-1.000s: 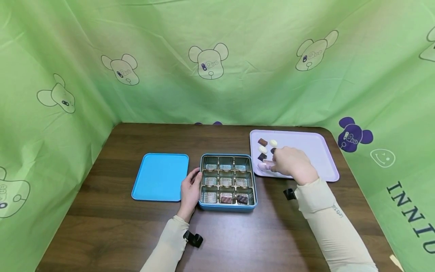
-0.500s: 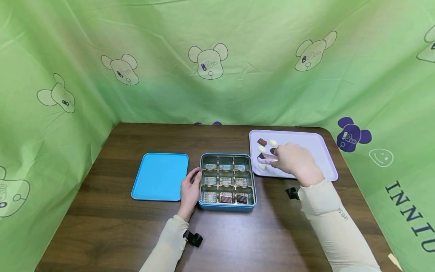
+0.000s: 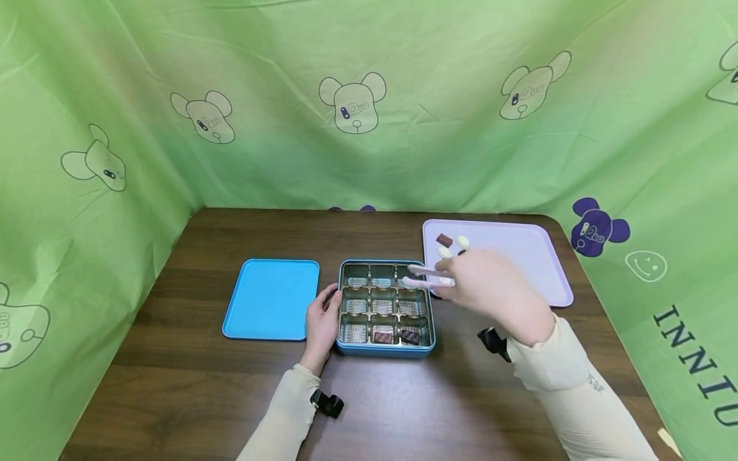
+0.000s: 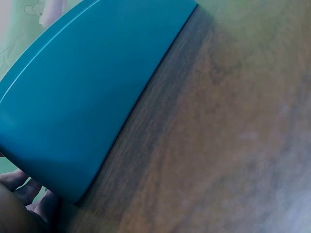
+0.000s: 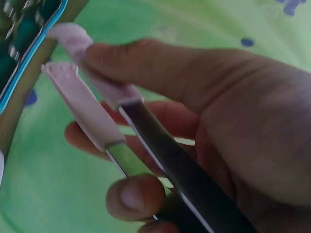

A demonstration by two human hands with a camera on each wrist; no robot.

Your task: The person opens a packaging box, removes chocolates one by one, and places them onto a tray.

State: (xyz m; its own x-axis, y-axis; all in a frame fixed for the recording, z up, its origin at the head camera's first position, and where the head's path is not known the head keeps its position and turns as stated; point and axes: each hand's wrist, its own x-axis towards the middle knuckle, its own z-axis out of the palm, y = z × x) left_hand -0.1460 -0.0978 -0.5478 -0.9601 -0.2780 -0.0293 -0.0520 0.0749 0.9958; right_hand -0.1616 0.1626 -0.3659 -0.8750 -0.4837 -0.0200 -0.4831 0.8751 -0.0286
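1. A blue lid [image 3: 271, 299] lies flat on the brown worktop [image 3: 230, 397], just to the left of the blue tin [image 3: 385, 349]; green cloth with bear prints hangs behind and to both sides.
2. The right hand [image 3: 490, 288] holds pink-tipped tongs [image 5: 92, 104], thumb and curled fingers [image 5: 136, 196] pressed around the handles. The two tips stand slightly apart with nothing visible between them.
3. In the head view the tongs' tips [image 3: 418, 275] hover over the tin's back right corner, and this hand covers part of the lilac tray [image 3: 519, 246].
4. The left hand [image 3: 321, 320] rests against the tin's left wall, fingers loosely bent on its rim.
5. The tin has nine compartments: two dark chocolates [image 3: 396, 337] sit in the middle and right cells of the near row; the other cells look bare.
6. On the tray's left end lie a brown chocolate [image 3: 444, 240] and two white ones [image 3: 463, 242]; a further dark piece is half hidden by the hand.
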